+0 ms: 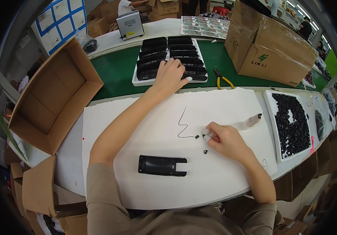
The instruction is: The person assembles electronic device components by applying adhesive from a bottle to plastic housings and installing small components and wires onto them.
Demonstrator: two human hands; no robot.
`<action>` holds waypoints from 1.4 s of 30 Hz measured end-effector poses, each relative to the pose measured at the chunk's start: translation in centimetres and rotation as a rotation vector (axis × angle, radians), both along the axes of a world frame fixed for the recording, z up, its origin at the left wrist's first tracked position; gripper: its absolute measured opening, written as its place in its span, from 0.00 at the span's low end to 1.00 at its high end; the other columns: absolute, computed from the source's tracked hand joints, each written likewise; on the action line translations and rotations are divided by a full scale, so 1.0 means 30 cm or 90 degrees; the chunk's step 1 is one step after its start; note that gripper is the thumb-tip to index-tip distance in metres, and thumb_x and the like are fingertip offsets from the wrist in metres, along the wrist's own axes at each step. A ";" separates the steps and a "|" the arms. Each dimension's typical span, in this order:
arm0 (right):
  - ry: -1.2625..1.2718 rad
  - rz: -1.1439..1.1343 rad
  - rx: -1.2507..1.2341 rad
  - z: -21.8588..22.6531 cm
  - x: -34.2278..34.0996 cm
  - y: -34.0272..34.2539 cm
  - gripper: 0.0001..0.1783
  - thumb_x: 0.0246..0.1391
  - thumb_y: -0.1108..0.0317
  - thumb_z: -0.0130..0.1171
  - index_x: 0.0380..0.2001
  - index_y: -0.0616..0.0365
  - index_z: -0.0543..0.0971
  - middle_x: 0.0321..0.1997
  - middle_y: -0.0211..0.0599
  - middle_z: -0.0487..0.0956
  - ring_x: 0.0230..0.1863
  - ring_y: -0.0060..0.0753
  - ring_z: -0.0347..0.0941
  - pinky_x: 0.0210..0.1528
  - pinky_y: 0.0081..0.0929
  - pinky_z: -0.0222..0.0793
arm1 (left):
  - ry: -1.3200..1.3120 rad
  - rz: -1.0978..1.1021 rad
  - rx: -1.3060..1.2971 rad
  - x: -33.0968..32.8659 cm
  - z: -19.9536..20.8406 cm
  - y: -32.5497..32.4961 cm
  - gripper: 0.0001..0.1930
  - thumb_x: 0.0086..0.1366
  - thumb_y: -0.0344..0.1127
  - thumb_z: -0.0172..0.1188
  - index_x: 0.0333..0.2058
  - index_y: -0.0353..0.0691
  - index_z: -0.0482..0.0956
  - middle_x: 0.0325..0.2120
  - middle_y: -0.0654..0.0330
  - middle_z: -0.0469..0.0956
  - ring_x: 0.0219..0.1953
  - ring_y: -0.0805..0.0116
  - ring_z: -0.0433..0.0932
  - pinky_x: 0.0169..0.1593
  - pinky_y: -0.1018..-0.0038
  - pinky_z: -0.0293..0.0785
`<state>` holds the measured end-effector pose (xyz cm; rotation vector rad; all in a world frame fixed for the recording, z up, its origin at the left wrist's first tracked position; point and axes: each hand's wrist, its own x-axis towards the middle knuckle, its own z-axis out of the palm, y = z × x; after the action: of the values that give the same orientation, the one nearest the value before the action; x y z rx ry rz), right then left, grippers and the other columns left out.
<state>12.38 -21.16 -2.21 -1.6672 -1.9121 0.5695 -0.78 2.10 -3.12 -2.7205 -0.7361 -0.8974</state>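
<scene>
Nearest the lens, at lower centre: beige fabric sleeves and shoulders, both forearms rising from the bottom edge. Just above, flat on the white foam work mat (145, 184): black moulded plastic housing, oblong with a notched right end (162, 165), matte, untouched, well apart from both hands.

Right hand (225, 140), right of centre: fingers curled narrow, fingertips with pale finger cots pinched on a small black part at the mat surface; exact hold too small to tell. Just left of the fingertips: small black clip (197, 136) at the end of a thin bent black wire (183, 123), zigzag in shape, lying on the mat. Second tiny black piece (205, 151) just below the hand.

Left hand (171, 76), upper centre: fingers spread moderately, palm down, resting on a white tray of black oblong housings (137, 81) stacked in two columns; grasp of any one piece not discernible.

Tray position: on the green conveyor belt (113, 70) beyond the mat. Right of it: yellow-handled pliers (223, 80). At right edge: white tray filled with small black parts (269, 107). Upper right: taped brown cardboard carton (270, 43), closed. Left: open empty cardboard box (55, 98), tilted. Upper left: grey box-shaped device (130, 24) on the white far bench.
</scene>
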 end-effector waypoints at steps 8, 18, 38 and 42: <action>-0.005 0.001 -0.007 0.004 0.001 0.000 0.12 0.39 0.74 0.55 0.32 0.64 0.72 0.14 0.37 0.68 0.17 0.36 0.66 0.23 0.30 0.62 | 0.034 0.094 -0.116 -0.004 0.027 -0.006 0.18 0.45 0.49 0.64 0.22 0.38 0.80 0.28 0.58 0.72 0.39 0.62 0.68 0.42 0.63 0.59; 0.003 0.016 0.018 -0.007 0.000 -0.005 0.12 0.39 0.74 0.55 0.32 0.64 0.72 0.14 0.37 0.68 0.18 0.36 0.67 0.23 0.29 0.62 | 0.047 -0.017 -0.247 -0.211 0.111 -0.179 0.22 0.46 0.43 0.63 0.37 0.36 0.73 0.36 0.57 0.70 0.43 0.60 0.67 0.45 0.65 0.59; 0.185 -0.102 0.095 0.015 0.007 -0.007 0.11 0.37 0.77 0.56 0.30 0.65 0.72 0.10 0.30 0.57 0.13 0.23 0.52 0.18 0.22 0.53 | -0.022 -0.121 -0.354 -0.245 0.101 -0.451 0.25 0.40 0.27 0.62 0.42 0.41 0.70 0.36 0.56 0.70 0.36 0.57 0.70 0.38 0.66 0.72; 0.169 -0.101 0.159 0.000 0.002 -0.004 0.14 0.36 0.80 0.56 0.32 0.64 0.72 0.12 0.25 0.55 0.15 0.18 0.50 0.20 0.18 0.51 | -0.050 -0.131 -0.192 -0.212 0.050 -0.438 0.32 0.35 0.25 0.65 0.46 0.43 0.71 0.36 0.59 0.70 0.35 0.59 0.69 0.35 0.69 0.72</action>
<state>12.43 -21.29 -2.20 -1.4854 -1.5762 0.4428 -7.13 -11.06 -1.62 -3.0886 -0.6625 -1.0143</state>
